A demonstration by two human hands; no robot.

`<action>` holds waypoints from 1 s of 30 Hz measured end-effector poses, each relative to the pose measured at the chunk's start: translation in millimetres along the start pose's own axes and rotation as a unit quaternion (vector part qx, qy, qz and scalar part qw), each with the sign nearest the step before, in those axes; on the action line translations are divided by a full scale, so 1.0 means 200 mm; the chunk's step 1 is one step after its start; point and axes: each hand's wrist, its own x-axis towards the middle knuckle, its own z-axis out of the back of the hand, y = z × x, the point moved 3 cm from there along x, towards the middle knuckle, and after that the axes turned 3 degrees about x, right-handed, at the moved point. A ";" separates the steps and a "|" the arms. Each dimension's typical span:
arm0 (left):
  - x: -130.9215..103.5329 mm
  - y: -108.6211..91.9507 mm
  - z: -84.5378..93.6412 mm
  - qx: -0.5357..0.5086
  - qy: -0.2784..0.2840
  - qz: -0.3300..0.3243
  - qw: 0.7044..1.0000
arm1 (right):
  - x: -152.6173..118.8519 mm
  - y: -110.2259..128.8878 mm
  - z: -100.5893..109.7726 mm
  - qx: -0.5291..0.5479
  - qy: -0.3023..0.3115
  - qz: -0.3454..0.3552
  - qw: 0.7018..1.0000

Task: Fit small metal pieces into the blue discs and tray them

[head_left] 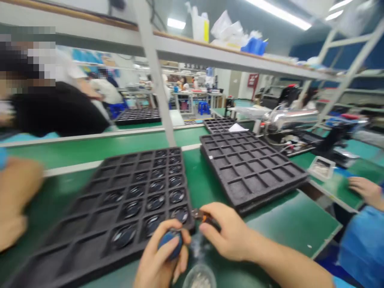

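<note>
My left hand [153,256] is closed around a round, dark blue disc-shaped part [170,244], the thumb across its face. Just right of it, my right hand [229,234] grips small pliers [211,221] with black and orange handles. Their metal jaws point left, towards the disc but apart from it. Beneath and left of my hands lies a black compartment tray [85,254]; its right-hand cells hold several glossy black round parts [155,202]. Below the pliers, a clear cup [200,277] of small pale pieces is cut off by the lower picture edge.
A second black tray [258,164] sits right of the first on the green bench [285,228]. At right, a co-worker's hand [366,190] is near a small clear box [322,168]. Another person's forearm [18,188] is at left. A white shelf post [154,72] rises behind.
</note>
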 end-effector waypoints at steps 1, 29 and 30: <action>-0.01 0.00 -0.01 -0.010 0.019 -0.008 1.000 | -0.01 0.00 -0.01 -0.046 0.006 0.032 0.998; 0.00 0.09 0.00 0.005 0.060 -0.073 0.996 | -0.09 -0.01 -0.14 -0.294 0.064 0.167 0.939; 0.00 0.09 0.00 0.008 0.060 -0.073 0.995 | -0.09 -0.01 -0.14 -0.296 0.064 0.168 0.938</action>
